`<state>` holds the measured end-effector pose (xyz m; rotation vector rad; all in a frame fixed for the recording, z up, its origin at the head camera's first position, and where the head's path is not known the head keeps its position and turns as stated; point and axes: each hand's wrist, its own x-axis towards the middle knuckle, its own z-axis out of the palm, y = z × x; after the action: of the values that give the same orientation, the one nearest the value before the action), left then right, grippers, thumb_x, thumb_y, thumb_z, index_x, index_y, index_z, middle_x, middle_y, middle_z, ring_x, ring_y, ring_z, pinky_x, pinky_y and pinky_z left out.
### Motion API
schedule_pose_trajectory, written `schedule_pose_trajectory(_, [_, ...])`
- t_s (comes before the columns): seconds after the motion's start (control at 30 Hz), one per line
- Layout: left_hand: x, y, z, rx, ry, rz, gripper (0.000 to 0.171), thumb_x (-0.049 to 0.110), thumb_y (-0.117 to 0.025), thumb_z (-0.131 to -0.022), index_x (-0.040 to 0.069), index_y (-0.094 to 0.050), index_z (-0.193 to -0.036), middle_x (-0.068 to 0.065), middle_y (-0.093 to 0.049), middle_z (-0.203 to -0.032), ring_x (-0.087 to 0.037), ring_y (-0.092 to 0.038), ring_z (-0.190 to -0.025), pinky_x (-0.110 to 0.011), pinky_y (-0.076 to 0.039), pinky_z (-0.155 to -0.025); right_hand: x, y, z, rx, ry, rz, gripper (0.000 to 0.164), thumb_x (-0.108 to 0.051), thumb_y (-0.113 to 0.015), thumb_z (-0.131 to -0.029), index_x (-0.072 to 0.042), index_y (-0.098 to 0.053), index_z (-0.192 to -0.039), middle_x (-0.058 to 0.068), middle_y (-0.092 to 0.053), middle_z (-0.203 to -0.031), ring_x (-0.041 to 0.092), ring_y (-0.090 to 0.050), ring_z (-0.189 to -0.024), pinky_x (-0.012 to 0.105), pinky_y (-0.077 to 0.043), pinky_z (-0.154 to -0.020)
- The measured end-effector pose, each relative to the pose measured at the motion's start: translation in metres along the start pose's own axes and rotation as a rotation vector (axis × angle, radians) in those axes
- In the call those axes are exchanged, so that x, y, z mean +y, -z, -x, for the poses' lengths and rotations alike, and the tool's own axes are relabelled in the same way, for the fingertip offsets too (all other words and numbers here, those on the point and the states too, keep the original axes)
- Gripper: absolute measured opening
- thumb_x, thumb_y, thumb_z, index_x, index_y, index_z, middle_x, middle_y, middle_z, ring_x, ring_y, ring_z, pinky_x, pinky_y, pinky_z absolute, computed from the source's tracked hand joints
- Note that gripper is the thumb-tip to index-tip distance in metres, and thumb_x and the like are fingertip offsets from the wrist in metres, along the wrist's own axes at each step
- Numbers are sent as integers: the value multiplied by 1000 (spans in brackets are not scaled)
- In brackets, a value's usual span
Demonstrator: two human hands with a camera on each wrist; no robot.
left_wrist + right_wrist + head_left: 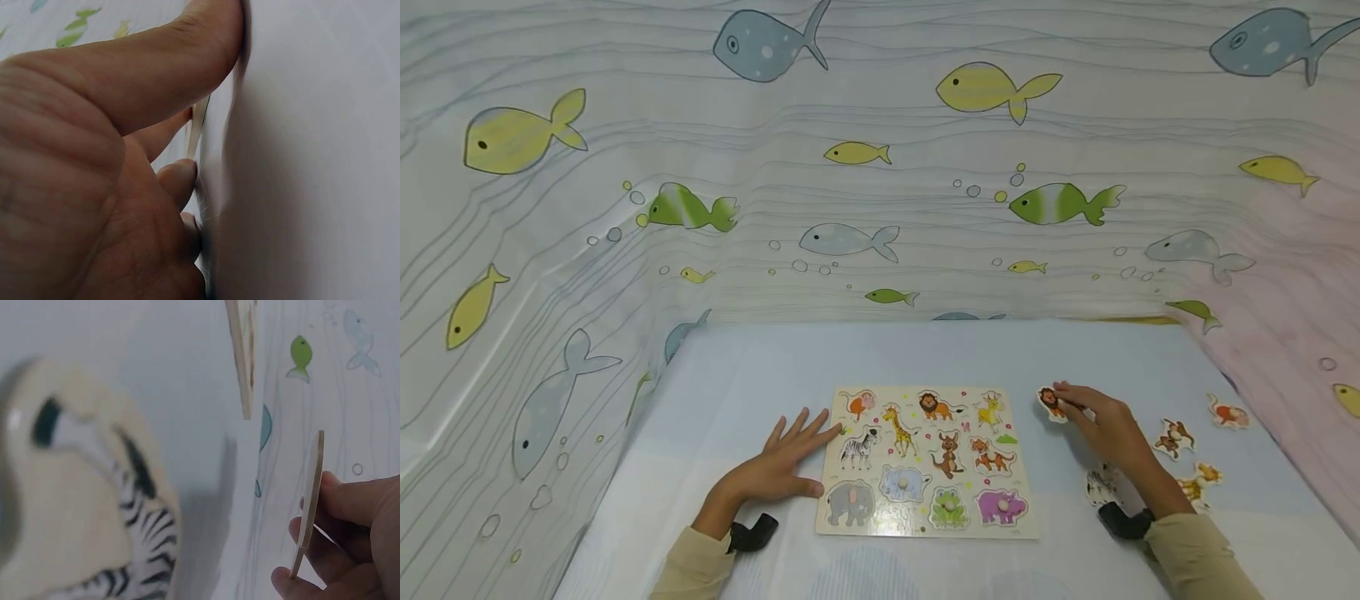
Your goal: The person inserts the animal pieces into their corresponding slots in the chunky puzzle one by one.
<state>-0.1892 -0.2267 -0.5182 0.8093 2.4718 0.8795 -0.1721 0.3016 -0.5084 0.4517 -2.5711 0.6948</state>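
Note:
A wooden animal puzzle board (898,531) lies flat on the table, its shiny surface printed with animals. My left hand (775,471) rests at the board's left edge with fingers spread, thumb and a fingertip at the rim. My right hand (1108,429) pinches a lion puzzle piece (1049,403) between thumb and fingers, to the right of the board's upper corner. Seen edge-on in the right wrist view, the thin wooden piece (312,494) is held above the table. A zebra puzzle piece (1101,483) lies below the right hand, partly hidden by the wrist.
To the right lie loose pieces: a monkey (1228,414), a brown-and-white animal (1174,437) and a giraffe-like yellow one (1202,482). Knobbed frog (950,507), purple hippo (1002,506) and blue animal (904,483) pieces sit in the board. Fish-patterned cloth (850,192) hangs behind the table.

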Motion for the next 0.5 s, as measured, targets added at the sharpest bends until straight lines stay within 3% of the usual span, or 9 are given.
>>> schedule_pose_trajectory(0.1, [1, 2, -3, 5, -2, -9, 94, 41, -77, -80, 23, -30, -159, -11, -8, -169, -42, 9, -155, -63, 15, -120, -8, 2, -7, 14, 11, -26, 34, -1, -75, -85, -6, -73, -119, 13, -72, -123, 30, -68, -110, -7, -31, -90])
schedule_pose_trajectory(0.33, [0, 1, -3, 2, 7, -19, 94, 42, -78, -80, 23, -30, -159, -10, -8, -169, -42, 8, -155, -63, 16, -120, -28, -4, -22, 17, 47, -138, 35, -1, -76, -84, -9, -74, -118, 11, -72, -123, 5, -66, -114, -1, -43, -84])
schedule_pose_trajectory(0.5, [1, 0, -1, 3, 8, -7, 94, 40, -78, -79, 23, -30, -158, -11, -9, -169, -42, 9, -155, -62, 16, -120, -43, -15, -33, -22, 57, -189, 33, -4, -75, -86, -11, -74, -118, 7, -72, -124, 14, -69, -109, 11, -52, -77])
